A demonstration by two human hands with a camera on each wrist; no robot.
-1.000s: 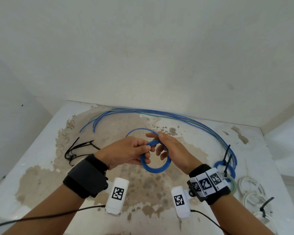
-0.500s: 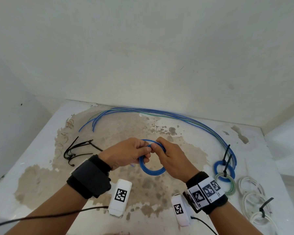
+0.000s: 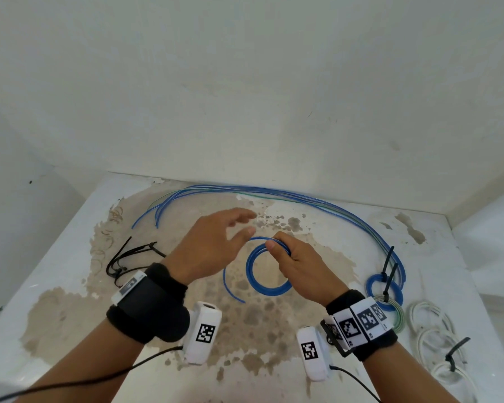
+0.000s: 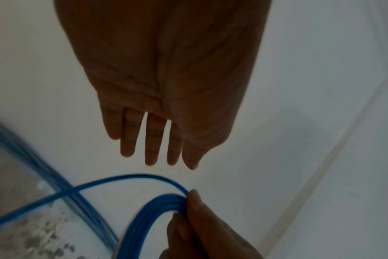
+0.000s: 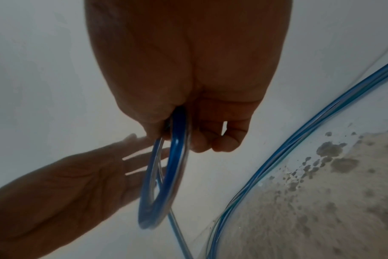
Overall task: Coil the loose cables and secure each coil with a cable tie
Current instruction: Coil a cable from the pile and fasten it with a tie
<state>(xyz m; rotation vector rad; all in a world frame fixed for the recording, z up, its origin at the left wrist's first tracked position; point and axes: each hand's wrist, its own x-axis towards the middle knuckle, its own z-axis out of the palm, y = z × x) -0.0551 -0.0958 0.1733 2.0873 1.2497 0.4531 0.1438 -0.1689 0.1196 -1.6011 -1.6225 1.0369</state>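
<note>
A blue cable coil (image 3: 266,274) hangs above the stained table, pinched at its top by my right hand (image 3: 285,254) between thumb and curled fingers. In the right wrist view the blue cable coil (image 5: 164,184) drops from that grip. A loose tail (image 3: 230,286) trails from the coil down to the left. My left hand (image 3: 216,245) hovers just left of the coil, fingers straight and spread, holding nothing. In the left wrist view its fingers (image 4: 151,140) point past the blue cable coil (image 4: 148,215). Several loose blue cables (image 3: 274,196) arc along the back of the table.
Black cable ties (image 3: 125,257) lie at the left. Tied blue and green coils (image 3: 386,292) with black ties sit at the right. White coils (image 3: 437,338) lie at the right edge. White walls enclose the table (image 3: 70,301) at back and sides.
My left hand has let go of the coil and opened, lifting up and away to the left. The right hand keeps its pinch. A loose tail now hangs free.
</note>
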